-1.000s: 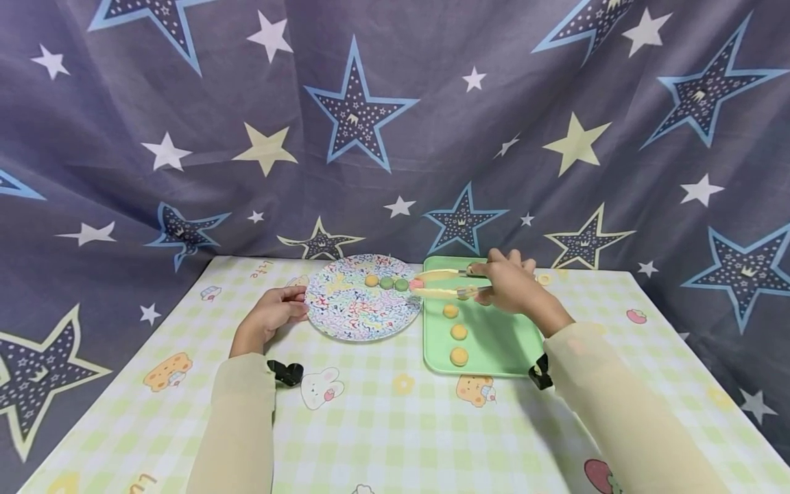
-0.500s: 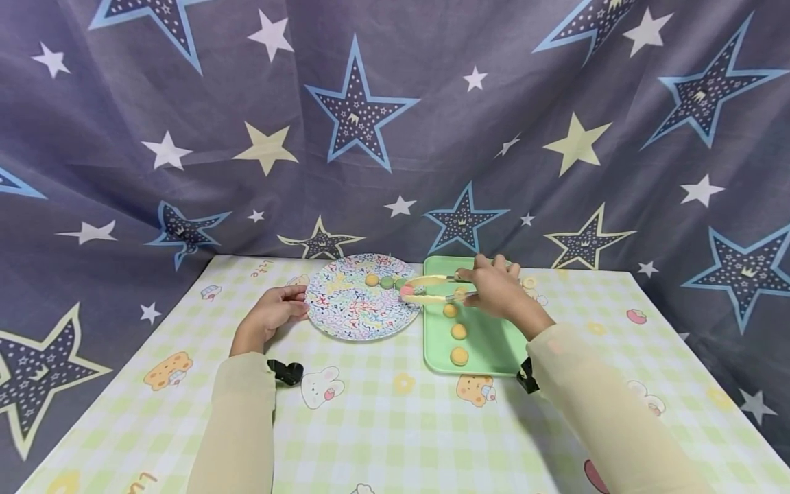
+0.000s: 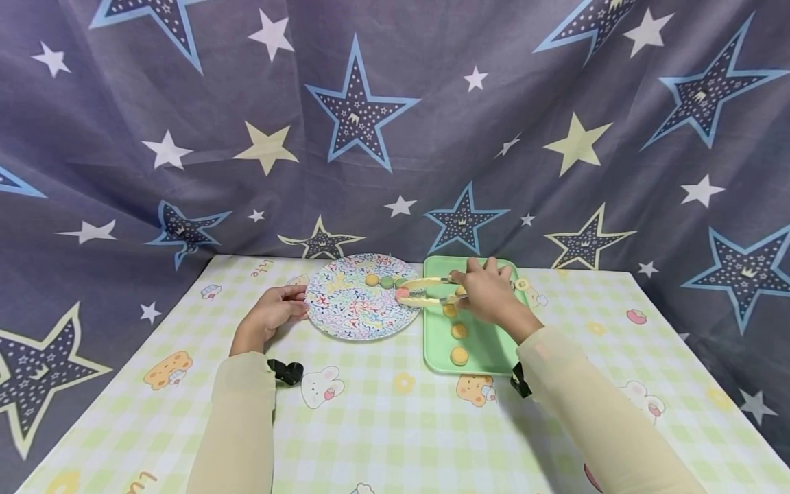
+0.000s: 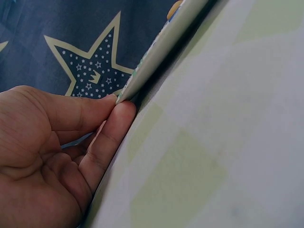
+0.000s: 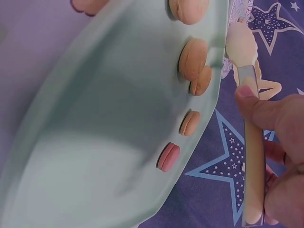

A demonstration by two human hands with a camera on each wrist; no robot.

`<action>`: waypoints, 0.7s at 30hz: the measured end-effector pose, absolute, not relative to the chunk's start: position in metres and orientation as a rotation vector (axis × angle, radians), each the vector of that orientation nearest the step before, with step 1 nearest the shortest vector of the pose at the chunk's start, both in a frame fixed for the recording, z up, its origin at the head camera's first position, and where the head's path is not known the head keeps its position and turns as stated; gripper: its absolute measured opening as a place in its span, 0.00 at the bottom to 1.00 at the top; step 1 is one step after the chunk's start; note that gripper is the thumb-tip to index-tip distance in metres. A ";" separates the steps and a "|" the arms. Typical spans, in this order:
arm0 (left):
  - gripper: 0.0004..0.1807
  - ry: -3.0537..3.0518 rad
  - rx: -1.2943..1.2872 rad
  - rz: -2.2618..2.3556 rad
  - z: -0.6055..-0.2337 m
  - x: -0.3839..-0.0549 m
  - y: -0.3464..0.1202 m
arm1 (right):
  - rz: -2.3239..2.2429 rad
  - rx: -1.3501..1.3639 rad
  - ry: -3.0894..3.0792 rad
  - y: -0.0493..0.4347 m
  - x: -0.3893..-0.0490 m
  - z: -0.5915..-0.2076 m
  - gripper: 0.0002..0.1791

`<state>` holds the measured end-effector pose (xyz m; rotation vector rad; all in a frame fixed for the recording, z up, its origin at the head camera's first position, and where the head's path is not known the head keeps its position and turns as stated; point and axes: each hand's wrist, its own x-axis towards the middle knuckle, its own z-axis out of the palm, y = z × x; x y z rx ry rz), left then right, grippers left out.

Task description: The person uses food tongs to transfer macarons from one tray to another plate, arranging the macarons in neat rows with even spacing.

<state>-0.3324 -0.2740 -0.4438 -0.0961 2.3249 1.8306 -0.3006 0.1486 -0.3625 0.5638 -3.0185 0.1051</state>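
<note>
Star-printed dark cloth [image 3: 395, 110] hangs behind the green-checked counter [image 3: 370, 432]. Head view: the left hand [image 3: 276, 313] pinches the left rim of a round, colour-squiggled plate [image 3: 361, 321]; the right hand [image 3: 491, 295], fingers curled round cream-coloured tongs [image 3: 426, 281], has a round pink macaron [image 3: 402, 293] between their tips at the plate's right edge. Left wrist: thumb and finger nip the rim. Right wrist: thumb and fingers clasp the tongs beside a rectangular green tray [image 5: 95, 190] with orange macarons [image 5: 192, 61].
</note>
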 end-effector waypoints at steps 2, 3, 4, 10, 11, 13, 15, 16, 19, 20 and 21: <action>0.34 2.326 -0.095 1.830 -0.444 -0.332 -0.274 | 0.096 0.557 -3.022 0.148 -0.300 -0.362 0.33; 0.34 2.327 -0.095 1.830 -0.444 -0.332 -0.273 | 0.094 0.554 -3.023 0.148 -0.300 -0.362 0.33; 0.34 2.327 -0.096 1.832 -0.444 -0.332 -0.273 | 0.090 0.551 -3.025 0.148 -0.300 -0.362 0.33; 0.35 2.325 -0.113 1.848 -0.443 -0.332 -0.273 | 0.103 0.551 -3.030 0.150 -0.300 -0.362 0.33; 0.34 2.327 -0.116 1.845 -0.443 -0.332 -0.273 | 0.112 0.552 -3.031 0.150 -0.300 -0.362 0.33; 0.34 2.333 -0.111 1.827 -0.443 -0.332 -0.272 | 0.134 0.548 -3.034 0.151 -0.299 -0.363 0.34; 0.34 2.334 -0.118 1.827 -0.443 -0.332 -0.272 | 0.160 0.542 -3.035 0.152 -0.299 -0.363 0.34; 0.34 2.338 -0.115 1.823 -0.442 -0.332 -0.272 | 0.175 0.539 -3.035 0.153 -0.299 -0.364 0.34; 0.34 2.346 -0.115 1.820 -0.442 -0.332 -0.272 | 0.202 0.538 -3.034 0.154 -0.300 -0.366 0.34; 0.34 2.347 -0.117 1.819 -0.442 -0.331 -0.272 | 0.208 0.540 -3.034 0.155 -0.301 -0.367 0.34; 0.34 2.346 -0.121 1.820 -0.442 -0.331 -0.272 | 0.214 0.541 -3.033 0.155 -0.301 -0.367 0.34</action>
